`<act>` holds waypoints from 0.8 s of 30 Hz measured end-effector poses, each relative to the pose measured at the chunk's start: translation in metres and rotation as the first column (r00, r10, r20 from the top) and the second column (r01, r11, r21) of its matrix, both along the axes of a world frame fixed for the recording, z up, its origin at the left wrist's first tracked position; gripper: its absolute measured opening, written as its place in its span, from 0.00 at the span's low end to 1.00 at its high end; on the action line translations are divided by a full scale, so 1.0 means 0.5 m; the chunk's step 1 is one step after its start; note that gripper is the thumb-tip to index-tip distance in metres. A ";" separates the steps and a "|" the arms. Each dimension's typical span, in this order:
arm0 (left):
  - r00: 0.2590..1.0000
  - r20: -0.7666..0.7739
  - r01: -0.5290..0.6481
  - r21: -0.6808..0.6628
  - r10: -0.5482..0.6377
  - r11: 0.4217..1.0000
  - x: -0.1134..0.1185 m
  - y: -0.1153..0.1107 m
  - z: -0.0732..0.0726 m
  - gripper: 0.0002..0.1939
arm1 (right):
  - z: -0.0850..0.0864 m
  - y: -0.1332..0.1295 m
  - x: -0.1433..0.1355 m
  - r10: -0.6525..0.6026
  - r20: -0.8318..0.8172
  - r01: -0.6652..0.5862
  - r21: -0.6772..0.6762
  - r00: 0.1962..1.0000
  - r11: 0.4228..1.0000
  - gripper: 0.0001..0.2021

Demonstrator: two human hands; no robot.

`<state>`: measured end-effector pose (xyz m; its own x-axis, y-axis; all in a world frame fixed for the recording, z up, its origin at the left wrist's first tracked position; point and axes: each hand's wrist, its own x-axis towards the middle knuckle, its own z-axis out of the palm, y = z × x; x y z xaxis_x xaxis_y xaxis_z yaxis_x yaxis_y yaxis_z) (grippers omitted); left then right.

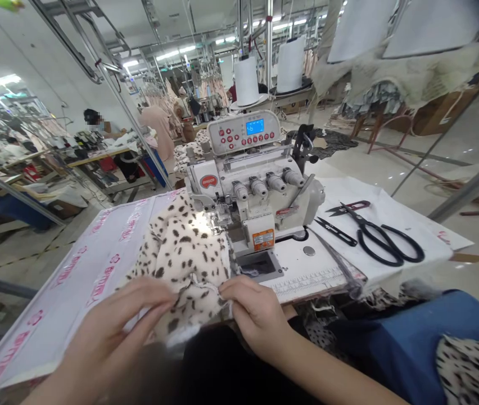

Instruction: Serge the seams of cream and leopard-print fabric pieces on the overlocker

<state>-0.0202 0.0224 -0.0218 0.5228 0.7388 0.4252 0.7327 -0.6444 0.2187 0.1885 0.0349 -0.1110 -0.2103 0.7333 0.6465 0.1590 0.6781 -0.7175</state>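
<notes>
A cream fabric with dark spots (189, 253) lies on the left of the sewing machine (260, 191), its far part beside the lit needle area. My right hand (256, 315) pinches the fabric's near right edge. At the near left edge of the cloth, my left hand (125, 320) has thumb and forefinger pressed together on the fabric; it is slightly blurred. Between the two hands a bunched seam edge shows.
Large black scissors (376, 236), black thread snips (336, 232) and red-handled snips (351, 207) lie right of the machine. White thread cones (247, 81) stand behind it. Blue cloth (412, 343) is at lower right. A person (100, 124) sits at the far left.
</notes>
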 end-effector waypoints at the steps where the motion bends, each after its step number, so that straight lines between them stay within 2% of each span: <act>1: 1.000 0.021 -0.011 0.046 0.010 0.999 0.021 0.031 0.002 0.08 | 0.007 -0.001 0.002 0.007 -0.016 -0.008 -0.021 1.000 1.000 0.14; 4: 1.000 0.015 -0.008 0.087 0.007 0.996 0.072 0.105 -0.012 0.09 | 0.022 -0.005 0.006 0.009 -0.044 -0.012 -0.069 0.999 0.998 0.14; 6: 0.999 -0.010 0.036 0.059 -0.036 0.998 0.086 0.126 -0.029 0.09 | 0.021 -0.006 0.007 0.010 -0.056 -0.015 -0.080 0.998 0.997 0.14; 11: 0.998 -0.029 0.064 0.074 -0.062 0.995 0.078 0.122 -0.051 0.09 | 0.001 -0.002 0.003 0.020 -0.073 -0.027 -0.093 0.997 0.995 0.15; 16: 0.997 -0.058 0.042 0.028 -0.041 0.999 0.080 0.126 -0.042 0.10 | 0.007 0.010 0.006 0.032 -0.062 -0.038 -0.099 0.998 0.994 0.15; 21: 0.993 -0.112 0.030 -0.022 -0.032 0.999 0.078 0.152 -0.031 0.11 | 0.015 0.031 0.010 0.018 -0.034 -0.021 -0.106 0.999 0.994 0.14; 24: 0.989 -0.130 0.061 -0.025 -0.064 0.998 0.069 0.169 -0.029 0.12 | 0.015 0.045 0.010 -0.001 -0.017 0.000 -0.106 1.000 0.994 0.14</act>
<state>0.0142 0.1067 -0.0364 0.6184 0.7107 0.3352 0.7142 -0.6863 0.1374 0.1937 0.0575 -0.1033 -0.1998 0.7980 0.5685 0.1467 0.5981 -0.7879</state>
